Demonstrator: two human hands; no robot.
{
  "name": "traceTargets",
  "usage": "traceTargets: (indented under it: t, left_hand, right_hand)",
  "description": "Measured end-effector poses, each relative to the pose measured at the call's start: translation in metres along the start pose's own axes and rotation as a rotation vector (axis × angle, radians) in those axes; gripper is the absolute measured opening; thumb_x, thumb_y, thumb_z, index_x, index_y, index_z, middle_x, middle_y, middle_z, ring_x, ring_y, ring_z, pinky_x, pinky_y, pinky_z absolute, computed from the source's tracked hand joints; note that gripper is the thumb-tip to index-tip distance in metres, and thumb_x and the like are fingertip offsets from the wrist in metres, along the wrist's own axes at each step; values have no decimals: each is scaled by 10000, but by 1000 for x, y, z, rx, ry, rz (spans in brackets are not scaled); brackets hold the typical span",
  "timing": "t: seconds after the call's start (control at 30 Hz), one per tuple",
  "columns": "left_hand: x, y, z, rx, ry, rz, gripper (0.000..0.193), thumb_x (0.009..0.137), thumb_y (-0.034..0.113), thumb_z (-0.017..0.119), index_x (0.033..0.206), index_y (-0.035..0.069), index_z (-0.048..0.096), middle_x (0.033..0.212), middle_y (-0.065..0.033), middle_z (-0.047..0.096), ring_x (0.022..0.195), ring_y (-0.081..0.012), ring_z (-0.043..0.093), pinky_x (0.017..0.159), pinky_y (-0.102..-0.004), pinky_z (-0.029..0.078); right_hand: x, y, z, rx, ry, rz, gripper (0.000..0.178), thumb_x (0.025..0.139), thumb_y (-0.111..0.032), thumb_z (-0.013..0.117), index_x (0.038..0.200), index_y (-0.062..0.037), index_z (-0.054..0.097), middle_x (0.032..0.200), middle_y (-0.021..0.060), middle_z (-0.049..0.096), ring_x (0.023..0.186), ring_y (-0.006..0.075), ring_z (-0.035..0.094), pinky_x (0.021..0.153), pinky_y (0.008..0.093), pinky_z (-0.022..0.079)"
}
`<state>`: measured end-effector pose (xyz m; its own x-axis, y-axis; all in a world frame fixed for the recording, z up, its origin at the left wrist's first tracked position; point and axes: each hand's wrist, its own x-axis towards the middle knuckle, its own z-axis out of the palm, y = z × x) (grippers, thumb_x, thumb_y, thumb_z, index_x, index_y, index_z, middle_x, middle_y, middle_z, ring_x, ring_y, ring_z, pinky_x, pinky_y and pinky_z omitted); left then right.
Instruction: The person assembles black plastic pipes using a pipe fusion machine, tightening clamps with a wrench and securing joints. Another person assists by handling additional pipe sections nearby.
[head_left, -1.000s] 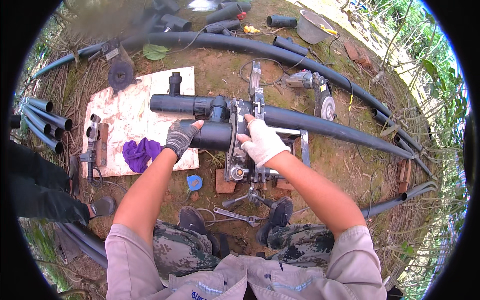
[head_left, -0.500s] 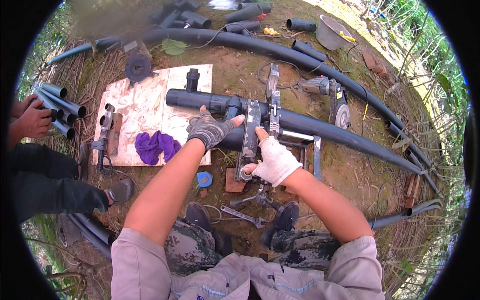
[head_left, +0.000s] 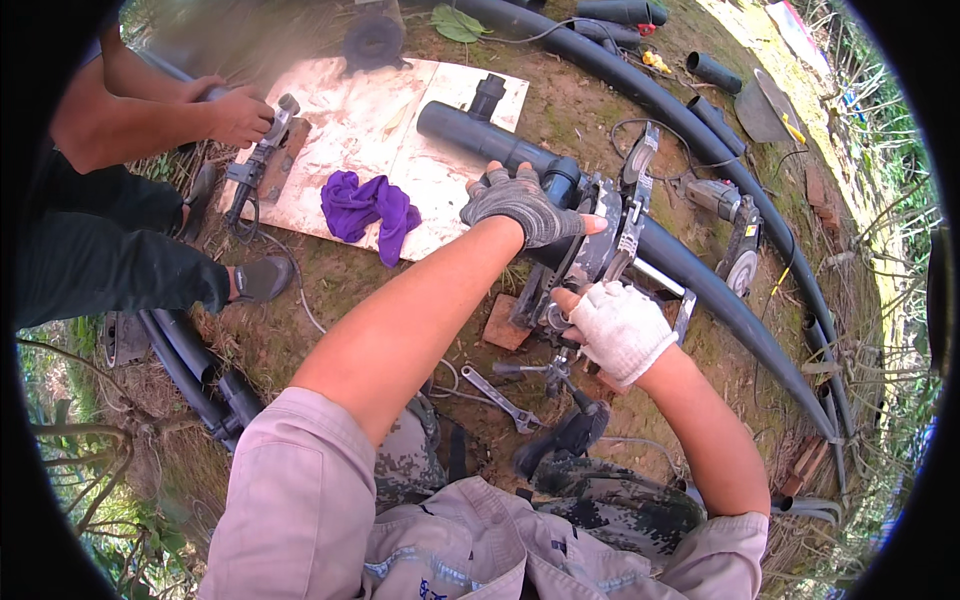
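Note:
My left hand (head_left: pixel 522 208), in a grey fingerless glove, lies over the black plastic pipe (head_left: pixel 475 137) beside its tee fitting. Its fingers are apart, and the thumb reaches to the metal pipe clamp (head_left: pixel 592 240). My right hand (head_left: pixel 622 330), in a white glove with bare fingertips, is closed at the clamp's near lower end; the fingers partly hide what they grip. Beyond the clamp, the long black pipe (head_left: pixel 700 275) runs off to the right. Under my arms, an adjustable wrench (head_left: pixel 500 396) lies on the ground next to a handled screw fitting (head_left: pixel 552 374).
A pale board (head_left: pixel 290 95) carries a purple cloth (head_left: pixel 365 212) and a corded tool (head_left: pixel 258 160), where another person's hand (head_left: pixel 240 117) rests. An angle grinder (head_left: pixel 735 228) lies right of the clamp. A long curved pipe (head_left: pixel 650 95) and a grey bucket (head_left: pixel 768 108) are farther off.
The view has turned, shifting the scene. My right hand has moved lower on the clamp, while my left stays on the pipe. The other person's hands have gone from the pipe bundle to the corded tool.

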<state>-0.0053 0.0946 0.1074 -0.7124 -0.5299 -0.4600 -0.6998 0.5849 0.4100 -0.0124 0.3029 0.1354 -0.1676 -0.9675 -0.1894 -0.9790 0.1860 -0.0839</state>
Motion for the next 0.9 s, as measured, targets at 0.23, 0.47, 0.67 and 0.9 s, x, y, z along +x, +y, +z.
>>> traceTargets:
  t: [0.23, 0.47, 0.67, 0.9]
  left_hand:
    - [5, 0, 3, 39, 10, 46, 1423, 530, 926, 638, 1566, 27, 258, 1603, -274, 231, 1510, -373, 215, 1230, -437, 186]
    - [4, 4, 0, 4, -69, 7, 1398, 542, 896, 669, 1588, 85, 218, 1635, -249, 138, 1503, -449, 162, 1197, -552, 227]
    - [2, 5, 1, 36, -58, 16, 1386, 552, 903, 650, 1586, 84, 226, 1635, -245, 148, 1511, -440, 145, 1211, -537, 195]
    - [2, 6, 2, 49, -50, 15, 1387, 557, 916, 634, 1582, 72, 235, 1628, -249, 175, 1512, -435, 146, 1215, -531, 184]
  right_hand:
    - [14, -9, 6, -24, -92, 233, 305, 884, -358, 670, 945, -63, 620, 792, 120, 649, 812, 330, 685, 657, 454, 543]
    - [9, -8, 15, -6, 72, 150, 343, 881, -417, 671, 914, -79, 629, 749, 114, 644, 734, 335, 669, 648, 449, 544]
    - [5, -8, 12, -43, 107, 97, 399, 921, -457, 603, 818, -73, 641, 776, 141, 688, 782, 322, 699, 642, 446, 553]
    - [11, -13, 7, 22, 37, 234, 322, 904, -400, 638, 880, -81, 674, 764, 142, 699, 765, 334, 707, 651, 459, 557]
